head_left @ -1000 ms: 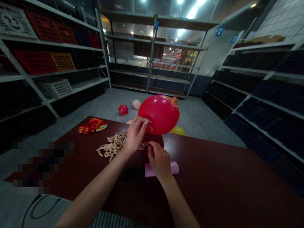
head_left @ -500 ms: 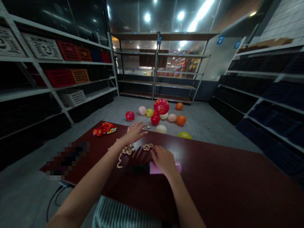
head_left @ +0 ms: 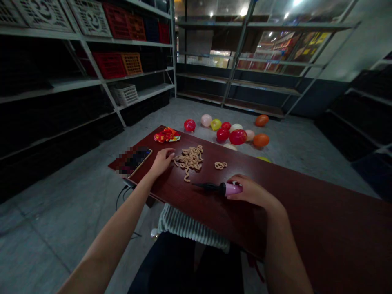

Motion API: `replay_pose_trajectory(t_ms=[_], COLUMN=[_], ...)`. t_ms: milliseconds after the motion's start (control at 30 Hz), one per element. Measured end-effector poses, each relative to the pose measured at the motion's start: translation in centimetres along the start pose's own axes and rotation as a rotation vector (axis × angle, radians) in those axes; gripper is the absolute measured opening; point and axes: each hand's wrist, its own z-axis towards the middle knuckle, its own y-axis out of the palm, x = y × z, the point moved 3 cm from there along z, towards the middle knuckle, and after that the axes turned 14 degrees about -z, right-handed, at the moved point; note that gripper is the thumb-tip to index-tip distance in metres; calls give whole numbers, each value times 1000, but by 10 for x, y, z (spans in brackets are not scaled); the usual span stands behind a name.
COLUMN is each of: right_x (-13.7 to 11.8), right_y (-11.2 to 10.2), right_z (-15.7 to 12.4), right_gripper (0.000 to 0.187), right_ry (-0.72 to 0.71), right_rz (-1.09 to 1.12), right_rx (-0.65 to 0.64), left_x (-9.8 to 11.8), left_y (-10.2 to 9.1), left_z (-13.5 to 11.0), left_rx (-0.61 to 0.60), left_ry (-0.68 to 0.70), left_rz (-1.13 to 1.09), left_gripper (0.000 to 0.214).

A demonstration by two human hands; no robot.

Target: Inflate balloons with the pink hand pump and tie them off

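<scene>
My right hand (head_left: 249,190) is wrapped round the pink barrel of a balloon pump (head_left: 232,189), which lies on the dark red table with its black tapered nozzle pointing left. Part of the barrel is hidden by the fingers. At the left edge of a pile of beige, curly, limp strands (head_left: 190,157) is my left hand (head_left: 162,162), its fingers bent but apart, with nothing visible in them. A smaller clump of the same strands (head_left: 220,165) lies to the right of the pile, beyond the pump.
A phone (head_left: 136,161), partly pixelated, lies at the table's left end, with a crumpled red and orange packet (head_left: 167,135) behind it. Several inflated balloons (head_left: 238,136) rest on the floor past the far edge. Shelves with crates (head_left: 110,65) stand around.
The view has tilted down and turned left. My left hand has moved from above the strands to their left edge. My right hand now grips the pump. The large red balloon has dropped among the others.
</scene>
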Motion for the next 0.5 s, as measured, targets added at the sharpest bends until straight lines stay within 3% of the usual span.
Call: replay_pose_trajectory(t_ms=[100,300,400,500], right_x=[-4,-14,-16,-19], right_y=[0,-3,1,11], right_z=[4,13,16,16], right_gripper=[37,39,42,43], right_ry=[74,145,202,323], right_rz=[1,176,368,696], right_rx=[-9,41,-22,-114], left_x=[-11,-18,-19,-22], left_y=[0,14,25,31], left_z=[8,54,71,77], left_rx=[69,97,84,85], left_ry=[-24,-9,-7,-48], left_rz=[3,81,132,212], left_gripper=[27,37,42,41])
